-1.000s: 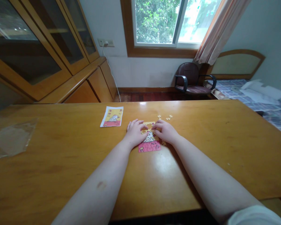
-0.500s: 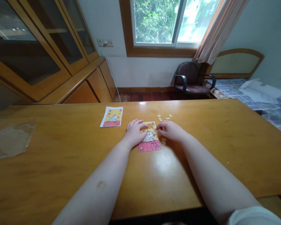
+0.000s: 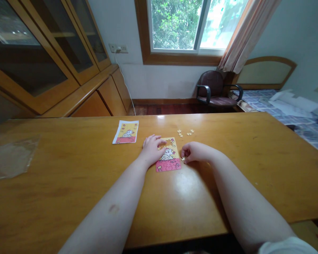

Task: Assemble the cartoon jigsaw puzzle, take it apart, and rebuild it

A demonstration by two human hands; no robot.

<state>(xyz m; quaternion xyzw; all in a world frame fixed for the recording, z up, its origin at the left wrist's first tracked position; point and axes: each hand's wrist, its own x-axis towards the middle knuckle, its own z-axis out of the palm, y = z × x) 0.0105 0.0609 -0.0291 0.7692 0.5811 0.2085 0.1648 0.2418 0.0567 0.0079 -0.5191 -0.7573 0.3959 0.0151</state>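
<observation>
left hand (image 3: pixel 152 149) lies half-open on the picture puzzle (image 3: pixel 168 165), right hand (image 3: pixel 195 152) curled at a piece (image 3: pixel 183 159), grip unclear.

The glossy wooden desk (image 3: pixel 76 183) carries a partly assembled jigsaw (image 3: pixel 169 165), loose pieces (image 3: pixel 192 131) beyond its far right corner, a picture sheet (image 3: pixel 125 132) to the left and, farther left, a clear plastic bag (image 3: pixel 12 157).

- We see a partly assembled jigsaw (image 3: pixel 170 157) lying flat, pink nearest us, yellow beyond, a white cartoon animal across its middle and a jagged gap toward its far end.
- Just off its right edge, we spot a pale loose piece (image 3: pixel 183 159), partly hidden.
</observation>
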